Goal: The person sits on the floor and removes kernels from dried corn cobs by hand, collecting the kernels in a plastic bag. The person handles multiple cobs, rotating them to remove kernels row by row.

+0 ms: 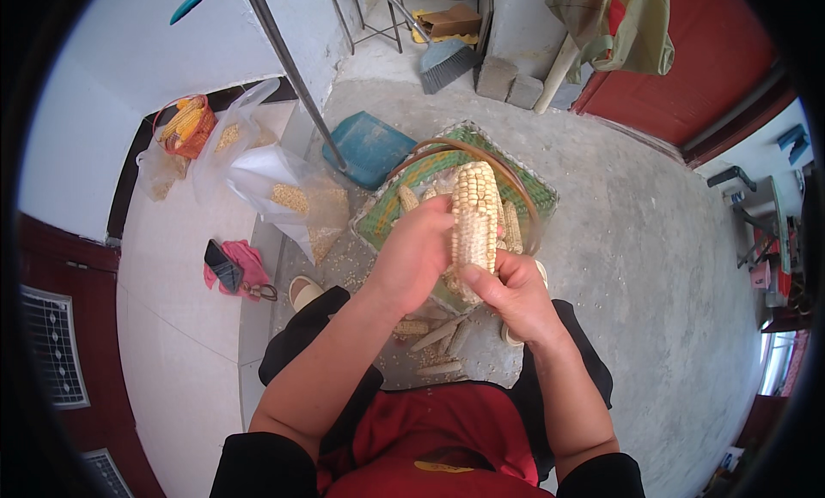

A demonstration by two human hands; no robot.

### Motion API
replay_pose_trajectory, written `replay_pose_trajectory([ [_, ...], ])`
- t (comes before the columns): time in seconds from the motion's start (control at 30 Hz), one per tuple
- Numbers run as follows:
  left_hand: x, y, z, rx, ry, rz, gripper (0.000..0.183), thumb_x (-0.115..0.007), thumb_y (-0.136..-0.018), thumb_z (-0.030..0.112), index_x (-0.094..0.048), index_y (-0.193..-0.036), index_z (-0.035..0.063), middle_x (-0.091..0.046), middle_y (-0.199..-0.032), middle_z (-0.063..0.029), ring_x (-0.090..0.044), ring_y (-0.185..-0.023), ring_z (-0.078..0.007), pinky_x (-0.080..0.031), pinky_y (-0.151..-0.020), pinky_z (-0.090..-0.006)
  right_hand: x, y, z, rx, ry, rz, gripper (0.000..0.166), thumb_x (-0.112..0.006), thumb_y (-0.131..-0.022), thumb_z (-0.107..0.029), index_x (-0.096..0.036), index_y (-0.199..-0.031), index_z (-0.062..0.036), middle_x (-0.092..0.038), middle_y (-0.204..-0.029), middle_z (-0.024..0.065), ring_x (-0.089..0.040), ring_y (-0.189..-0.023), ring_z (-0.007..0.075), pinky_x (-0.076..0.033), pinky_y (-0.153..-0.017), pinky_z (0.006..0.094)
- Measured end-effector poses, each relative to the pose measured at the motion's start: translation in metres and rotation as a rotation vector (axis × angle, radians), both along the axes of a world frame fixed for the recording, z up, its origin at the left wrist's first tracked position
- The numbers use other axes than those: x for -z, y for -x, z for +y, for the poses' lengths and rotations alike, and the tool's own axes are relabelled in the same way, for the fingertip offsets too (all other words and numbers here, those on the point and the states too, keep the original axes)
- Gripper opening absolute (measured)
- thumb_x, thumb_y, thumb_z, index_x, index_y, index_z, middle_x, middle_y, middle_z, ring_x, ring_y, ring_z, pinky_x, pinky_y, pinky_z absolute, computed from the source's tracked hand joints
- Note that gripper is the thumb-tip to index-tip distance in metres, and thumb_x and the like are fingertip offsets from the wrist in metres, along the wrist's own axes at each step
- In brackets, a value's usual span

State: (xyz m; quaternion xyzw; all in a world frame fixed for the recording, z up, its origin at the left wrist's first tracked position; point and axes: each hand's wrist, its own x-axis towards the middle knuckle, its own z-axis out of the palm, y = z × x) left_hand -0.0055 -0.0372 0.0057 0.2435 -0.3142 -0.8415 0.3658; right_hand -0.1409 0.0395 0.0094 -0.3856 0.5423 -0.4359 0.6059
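A pale ear of dried corn (475, 208) is held up in both hands, with a bare strip down its face where kernels are gone. My left hand (419, 250) wraps the ear from its left side, fingers partly hidden behind it. At the lower end my right hand (509, 288) grips it, the thumb pressed on the bare strip. Beneath them stands a green and yellow woven basket (467, 137) with a brown handle (525, 201). Several corn ears (511, 227) lie inside the basket. Between my feet, stripped cobs (438, 333) and loose kernels are scattered on the floor.
A blue dustpan (370, 147) with a long handle stands just beyond the basket, left of centre. Bags of kernels (293, 198) and a red basket of corn ears (193, 127) are at the left. A phone (223, 266) lies on a pink cloth (254, 259). A broom (445, 60) rests farther back.
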Motion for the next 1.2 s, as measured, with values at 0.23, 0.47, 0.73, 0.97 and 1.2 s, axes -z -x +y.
replay_pose_trajectory([
  [0.23,-0.001,0.002,0.0,0.0,-0.03,0.002,0.043,-0.04,-0.088,0.017,-0.038,-0.127,-0.0013,-0.056,-0.115,-0.0195,-0.057,-0.105,-0.0288,-0.044,-0.095,-0.041,0.014,-0.001,0.002,-0.016,0.111,0.043,0.02,-0.063,-0.085,-0.018,-0.064,-0.091,0.0007,-0.055,-0.071,-0.0059,-0.046,-0.063,0.0018,-0.04,-0.056,0.0198],
  [0.47,-0.001,-0.001,-0.001,0.004,-0.073,-0.019,0.042,-0.038,-0.084,0.007,-0.038,-0.125,-0.0037,-0.056,-0.113,-0.0215,-0.058,-0.102,-0.0302,-0.046,-0.092,-0.0417,0.016,-0.003,0.002,-0.048,0.101,0.255,0.022,-0.066,-0.082,-0.019,-0.063,-0.089,0.0014,-0.051,-0.062,-0.0045,-0.041,-0.056,0.0026,-0.037,-0.05,0.0215],
  [0.73,0.001,-0.003,0.0,-0.042,0.038,-0.146,0.042,-0.036,-0.079,0.001,-0.044,-0.12,-0.0062,-0.055,-0.116,-0.0176,-0.055,-0.107,-0.0256,-0.042,-0.095,-0.0382,0.022,-0.005,0.003,-0.037,0.114,0.267,0.024,-0.067,-0.081,-0.022,-0.062,-0.084,0.0015,-0.051,-0.06,-0.0032,-0.042,-0.056,0.0036,-0.038,-0.049,0.0231],
  [0.97,0.013,0.002,0.003,-0.221,0.348,-0.506,0.04,-0.041,-0.082,0.005,-0.047,-0.121,-0.0036,-0.051,-0.124,-0.0069,-0.043,-0.119,-0.0161,-0.033,-0.099,-0.0312,0.027,-0.004,0.002,0.031,0.132,0.292,0.026,-0.067,-0.081,-0.024,-0.062,-0.081,0.0015,-0.051,-0.06,-0.0027,-0.043,-0.055,0.0038,-0.038,-0.049,0.0235],
  [1.2,-0.001,0.004,0.005,-0.032,0.029,-0.062,0.038,-0.04,-0.091,0.01,-0.038,-0.127,-0.003,-0.054,-0.118,-0.0164,-0.055,-0.108,-0.0244,-0.044,-0.095,-0.0372,0.019,-0.005,0.003,0.023,0.149,0.263,0.023,-0.066,-0.081,-0.021,-0.063,-0.087,0.0009,-0.05,-0.059,-0.0037,-0.041,-0.054,0.003,-0.037,-0.049,0.0224],
])
